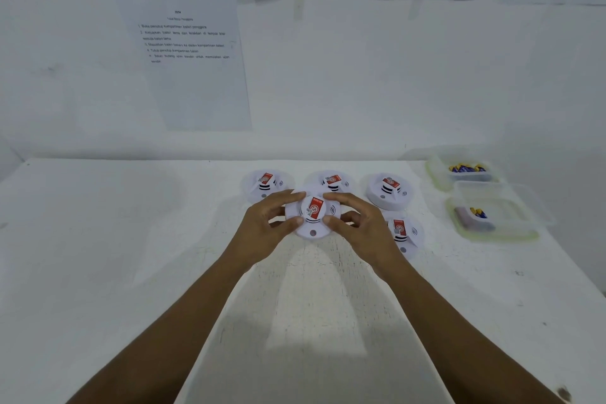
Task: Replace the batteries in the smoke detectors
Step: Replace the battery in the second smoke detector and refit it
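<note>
Upper left of the frame: a printed instruction sheet [190,43] is stuck to a white wall. Below it a white worktop [98,239] fills the lower half.

At centre, the left hand [267,228] and the right hand [359,228] grip 1 smoke detector [313,218] between them. The thumbs are on its near rim and the fingers curl over its far rim. It faces up, red label showing. Whether it rests on the worktop or hangs just above it cannot be told.

Behind it stand the back-left detector [266,185], the back-middle detector [333,181] and the back-right detector [390,191]. A 4th detector [405,236] lies just right of the right hand.

At far right are 2 clear tubs. The far tub [436,170] and the near tub [501,236] each hold blue-and-yellow batteries.

The step looks like opening this unit to reach its battery compartment, so most of the task remains. To do it well:
- Grip the rim only, clear of the central vent.
- Turn it over, or twist the halves against each other with even pressure.
- Work over bare worktop lower in the frame, because the neighbouring units sit close enough to be knocked.
</note>
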